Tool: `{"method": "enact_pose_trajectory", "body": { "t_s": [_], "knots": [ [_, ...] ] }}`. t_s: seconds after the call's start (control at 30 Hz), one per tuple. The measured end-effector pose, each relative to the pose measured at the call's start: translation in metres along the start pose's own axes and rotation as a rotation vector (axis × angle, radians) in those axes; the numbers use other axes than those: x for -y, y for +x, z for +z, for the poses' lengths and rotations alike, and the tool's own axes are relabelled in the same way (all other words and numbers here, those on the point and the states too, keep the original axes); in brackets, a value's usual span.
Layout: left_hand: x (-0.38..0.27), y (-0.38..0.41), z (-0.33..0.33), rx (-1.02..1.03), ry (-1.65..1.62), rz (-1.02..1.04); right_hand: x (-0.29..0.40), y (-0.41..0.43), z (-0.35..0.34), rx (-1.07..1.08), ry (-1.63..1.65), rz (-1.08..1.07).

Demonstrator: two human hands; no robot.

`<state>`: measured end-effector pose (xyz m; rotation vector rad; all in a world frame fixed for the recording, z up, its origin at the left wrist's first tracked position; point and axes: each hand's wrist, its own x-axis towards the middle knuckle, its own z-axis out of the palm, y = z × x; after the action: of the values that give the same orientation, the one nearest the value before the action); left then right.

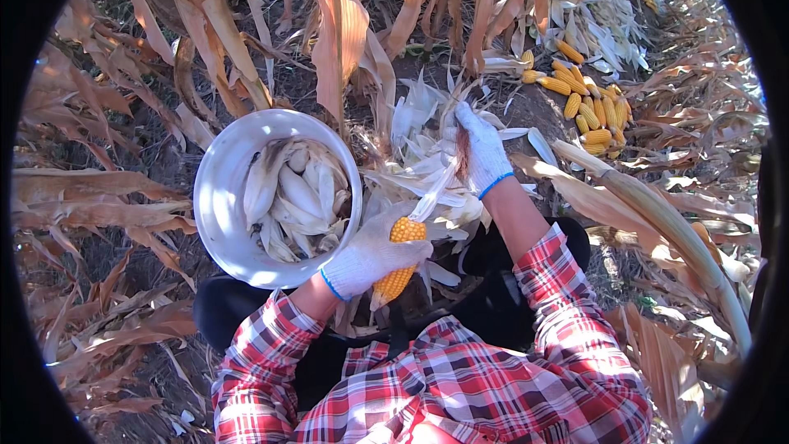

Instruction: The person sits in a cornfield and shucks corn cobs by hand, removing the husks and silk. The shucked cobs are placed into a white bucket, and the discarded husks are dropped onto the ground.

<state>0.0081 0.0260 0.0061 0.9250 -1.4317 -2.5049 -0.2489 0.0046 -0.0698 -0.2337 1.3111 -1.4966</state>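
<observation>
My left hand [377, 254], in a white knit glove with a blue cuff, grips a yellow ear of corn [408, 231]. Most of its kernels are bare, and its tip points toward my lap. Pale husk leaves [431, 197] stretch from the far end of the ear toward my right hand [481, 147], gloved the same way. That hand is closed around husk with a tuft of reddish-brown corn silk [462, 151]. Left of both hands, a white bucket [212, 197] holds several ears still in their husks [302, 188].
Shucked yellow ears [598, 108] lie piled on the soil at the far right, beside a heap of stripped husks [598, 24]. A thick dry cornstalk [666, 222] slants across my right side. Standing dry corn leaves [336, 37] hang in front of me.
</observation>
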Motion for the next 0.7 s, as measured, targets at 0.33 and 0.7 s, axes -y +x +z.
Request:
{"method": "enact_pose_trajectory", "body": {
  "t_s": [0.33,0.7],
  "knots": [
    [-0.010,0.007,-0.018,-0.259,-0.397,0.038,-0.023,0.006,-0.049,0.000,-1.070,-0.112],
    [0.005,0.021,-0.036,-0.274,-0.039,0.143,0.036,-0.035,-0.013,-0.030,-1.338,-0.663]
  ]
}}
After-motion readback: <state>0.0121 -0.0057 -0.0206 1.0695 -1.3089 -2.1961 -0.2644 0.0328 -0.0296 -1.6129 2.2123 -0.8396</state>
